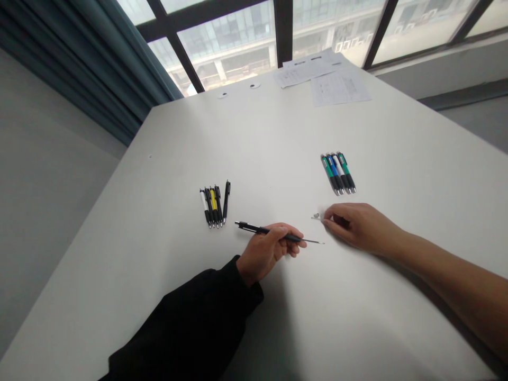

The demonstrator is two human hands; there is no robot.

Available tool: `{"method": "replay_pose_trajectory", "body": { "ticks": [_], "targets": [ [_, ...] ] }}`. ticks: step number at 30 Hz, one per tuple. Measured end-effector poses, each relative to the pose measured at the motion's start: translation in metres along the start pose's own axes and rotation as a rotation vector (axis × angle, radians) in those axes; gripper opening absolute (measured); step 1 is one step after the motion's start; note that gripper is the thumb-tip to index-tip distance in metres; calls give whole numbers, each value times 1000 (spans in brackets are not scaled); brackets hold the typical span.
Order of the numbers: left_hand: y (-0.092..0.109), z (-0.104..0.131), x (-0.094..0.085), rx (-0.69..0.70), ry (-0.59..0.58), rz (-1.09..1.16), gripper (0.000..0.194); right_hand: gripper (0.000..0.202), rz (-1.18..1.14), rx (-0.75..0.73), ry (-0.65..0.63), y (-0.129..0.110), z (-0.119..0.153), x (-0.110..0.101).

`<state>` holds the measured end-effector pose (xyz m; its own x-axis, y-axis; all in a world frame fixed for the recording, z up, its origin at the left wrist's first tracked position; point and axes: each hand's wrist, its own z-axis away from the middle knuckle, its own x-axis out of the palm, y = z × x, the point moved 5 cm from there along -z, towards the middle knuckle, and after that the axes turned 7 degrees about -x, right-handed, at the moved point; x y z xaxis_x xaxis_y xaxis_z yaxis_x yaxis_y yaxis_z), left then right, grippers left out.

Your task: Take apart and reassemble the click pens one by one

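My left hand (270, 247), in a black sleeve, is closed round a black pen (257, 229). The pen's front tip is off, and a thin refill (313, 242) sticks out of it toward the right. My right hand (351, 225), its forearm bare, pinches at a small silvery piece (316, 216) just above the table; its fingertips partly hide that piece. Left of my hands lies a row of several pens, among them a yellow one (214, 201) and a black one (226, 201) set slightly apart. Several green, blue and white pens (337, 172) lie together beyond my right hand.
Printed papers (339, 87) lie on the far end of the white table (262, 137), near the window. Two small white pieces with dark marks (223, 95) are at the far edge. A blue-grey curtain (130, 69) hangs at the left.
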<state>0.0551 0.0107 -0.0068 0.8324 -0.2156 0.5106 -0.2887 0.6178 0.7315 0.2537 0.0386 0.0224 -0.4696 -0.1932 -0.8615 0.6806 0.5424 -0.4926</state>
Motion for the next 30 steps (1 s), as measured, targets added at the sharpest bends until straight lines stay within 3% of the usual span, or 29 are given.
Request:
{"method": "replay_pose_trajectory", "body": {
  "ticks": [30],
  "targets": [
    [0, 1, 0, -2, -7, -6, 30, 20, -16, 48, 32, 2, 1, 0]
  ]
}}
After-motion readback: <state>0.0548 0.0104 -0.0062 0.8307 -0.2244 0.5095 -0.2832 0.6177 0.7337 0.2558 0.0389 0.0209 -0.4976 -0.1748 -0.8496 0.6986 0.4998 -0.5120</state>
